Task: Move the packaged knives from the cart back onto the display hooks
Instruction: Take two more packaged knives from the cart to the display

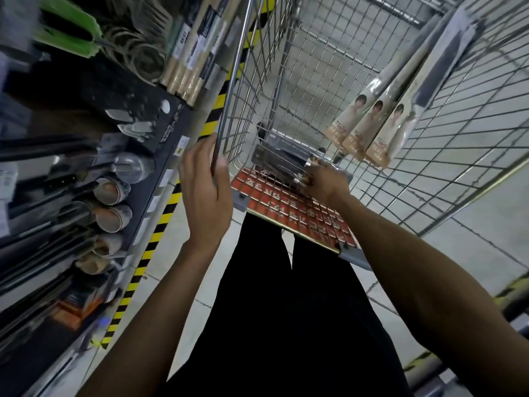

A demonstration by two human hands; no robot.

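Observation:
I look down into a wire shopping cart. My left hand grips the cart's left top rail. Low in the near end of the basket, my right hand has its fingers curled round a dark packaged knife lying on the cart floor. Three long packaged knives in cream cards with a printed portrait lean side by side against the cart's right wall. The display on the left carries more packaged knives hanging in rows.
A dark shelf with metal cups, utensils and knife blades runs along the left, edged by yellow-black striped tape. The cart's red child-seat flap lies below my right hand. My black-clad legs and grey floor tiles fill the bottom.

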